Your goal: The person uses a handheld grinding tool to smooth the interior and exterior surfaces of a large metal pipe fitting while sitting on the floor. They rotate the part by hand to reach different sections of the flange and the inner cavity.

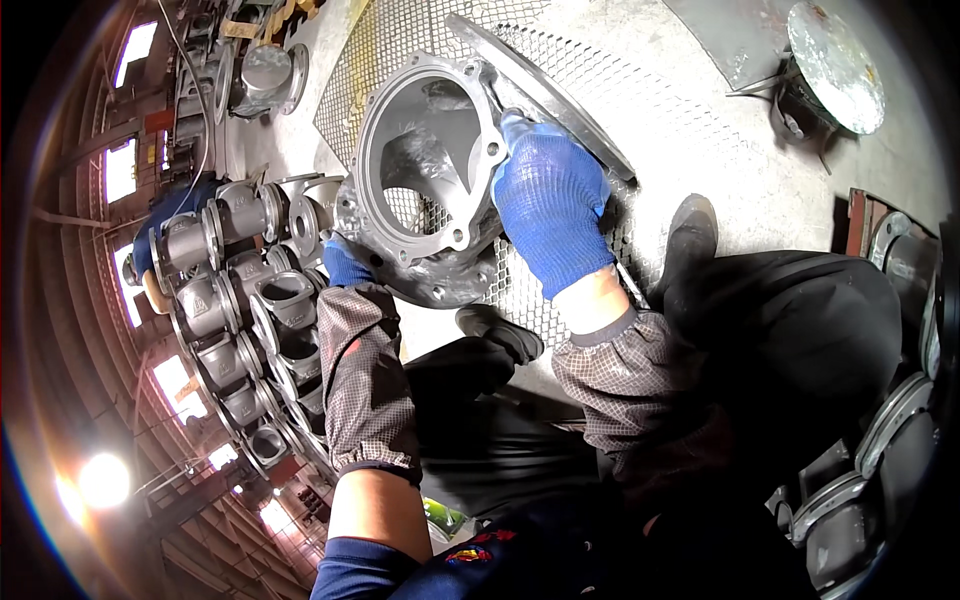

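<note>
A grey cast-metal valve body (pixel 425 245) stands on mesh flooring in front of me, its round flanged mouth turned up towards me. Bolt holes ring the rim, and mesh shows through the hollow inside. My right hand (pixel 553 195), in a blue knit glove, grips the right side of the casting with its fingertips partly hidden. On the lower left, my left hand (pixel 345 262), gloved alike, holds the edge of a lower flange; most of its fingers are out of sight. A broad metal disc (pixel 545 95) slants edge-on beyond my right hand; whether it joins the casting I cannot tell.
Stacked grey flanged castings (pixel 240 300) rise on the left, with a person's dark sleeve (pixel 175 215) behind them. A round-topped stool (pixel 838 68) stands at the far right. More castings (pixel 850 515) sit at the lower right. My shoe (pixel 692 235) rests beside the mesh (pixel 660 95).
</note>
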A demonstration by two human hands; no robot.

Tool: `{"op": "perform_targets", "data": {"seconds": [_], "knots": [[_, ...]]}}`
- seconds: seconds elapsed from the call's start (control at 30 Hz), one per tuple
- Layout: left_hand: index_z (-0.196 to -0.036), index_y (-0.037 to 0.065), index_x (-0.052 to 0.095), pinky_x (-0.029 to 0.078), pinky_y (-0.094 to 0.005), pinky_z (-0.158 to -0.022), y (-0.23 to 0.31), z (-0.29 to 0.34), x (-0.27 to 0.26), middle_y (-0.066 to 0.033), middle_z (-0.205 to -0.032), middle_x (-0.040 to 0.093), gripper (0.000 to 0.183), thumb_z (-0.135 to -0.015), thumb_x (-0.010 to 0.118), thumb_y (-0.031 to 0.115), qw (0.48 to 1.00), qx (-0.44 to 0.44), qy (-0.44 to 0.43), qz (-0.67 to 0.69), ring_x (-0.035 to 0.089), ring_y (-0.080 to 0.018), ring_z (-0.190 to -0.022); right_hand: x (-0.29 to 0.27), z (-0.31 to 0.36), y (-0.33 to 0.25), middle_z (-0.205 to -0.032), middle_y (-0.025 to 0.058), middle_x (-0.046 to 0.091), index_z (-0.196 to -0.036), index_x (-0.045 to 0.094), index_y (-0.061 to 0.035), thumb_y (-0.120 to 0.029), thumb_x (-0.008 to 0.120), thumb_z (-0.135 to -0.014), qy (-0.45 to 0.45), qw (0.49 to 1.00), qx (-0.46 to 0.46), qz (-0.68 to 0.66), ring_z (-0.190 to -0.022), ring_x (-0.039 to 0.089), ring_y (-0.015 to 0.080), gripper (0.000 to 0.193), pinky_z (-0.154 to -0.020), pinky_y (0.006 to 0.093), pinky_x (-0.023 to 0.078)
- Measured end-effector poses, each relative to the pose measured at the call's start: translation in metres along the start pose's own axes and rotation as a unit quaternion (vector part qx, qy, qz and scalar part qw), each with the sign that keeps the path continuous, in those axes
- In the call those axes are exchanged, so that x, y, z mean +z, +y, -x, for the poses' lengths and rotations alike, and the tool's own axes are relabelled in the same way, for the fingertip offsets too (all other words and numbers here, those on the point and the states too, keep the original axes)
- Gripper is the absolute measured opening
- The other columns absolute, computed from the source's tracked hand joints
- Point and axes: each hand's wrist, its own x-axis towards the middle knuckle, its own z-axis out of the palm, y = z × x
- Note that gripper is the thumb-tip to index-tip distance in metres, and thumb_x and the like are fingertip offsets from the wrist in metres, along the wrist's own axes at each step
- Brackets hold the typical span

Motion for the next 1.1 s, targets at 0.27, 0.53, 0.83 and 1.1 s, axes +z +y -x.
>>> {"op": "perform_targets", "data": {"seconds": [0.27, 0.53, 0.83, 1.1], "knots": [[-0.12, 0.008, 0.056, 0.051, -0.0374, -0.08, 0.001, 0.0, -0.001, -0.0139, -0.107, 0.064, 0.034, -0.097, 0.038, 0.026, 1.0, 0.0, 0.003, -0.001, 0.062, -0.0278, -0.09, -0.015, -0.015, -0.01, -0.095, 0.01, 0.066, -0.111, 0.061, -0.0146, -0.014, 0.055, -0.086, -0.101, 0.992, 0.077, 0.03, -0.089, 0.067, 0.029, 0.025, -0.071, 0.0412, 0.055], [-0.119, 0.007, 0.056, 0.052, -0.0374, -0.08, 0.002, -0.002, -0.001, -0.0138, -0.107, 0.064, 0.034, -0.097, 0.038, 0.026, 1.0, 0.003, 0.003, -0.001, 0.062, -0.0277, -0.089, -0.018, -0.015, -0.007, -0.098, 0.0124, 0.065, -0.118, 0.058, -0.0149, -0.018, 0.056, -0.086, -0.1, 0.994, 0.041, 0.022, -0.089, 0.066, 0.0277, 0.033, -0.074, 0.0416, 0.054], [-0.118, 0.007, 0.057, 0.052, -0.0373, -0.079, 0.004, -0.008, 0.009, -0.0138, -0.106, 0.064, 0.034, -0.097, 0.038, 0.027, 1.0, 0.006, -0.011, 0.0, 0.062, -0.0275, -0.089, 0.016, -0.014, -0.014, -0.117, 0.0122, 0.056, -0.134, 0.044, -0.0088, -0.022, 0.065, -0.082, -0.022, 0.996, 0.019, 0.082, -0.106, 0.058, 0.0259, 0.058, -0.08, 0.0377, 0.053], [-0.117, 0.007, 0.057, 0.052, -0.0373, -0.079, 0.005, -0.01, 0.014, -0.0137, -0.106, 0.065, 0.034, -0.097, 0.039, 0.027, 1.0, 0.007, -0.016, 0.004, 0.063, -0.0273, -0.088, -0.003, -0.052, -0.052, -0.123, 0.0213, 0.049, -0.138, 0.036, -0.0041, -0.018, 0.053, -0.092, -0.17, 0.984, 0.049, 0.024, -0.117, 0.051, 0.0274, 0.051, -0.095, 0.043, 0.047]]}}
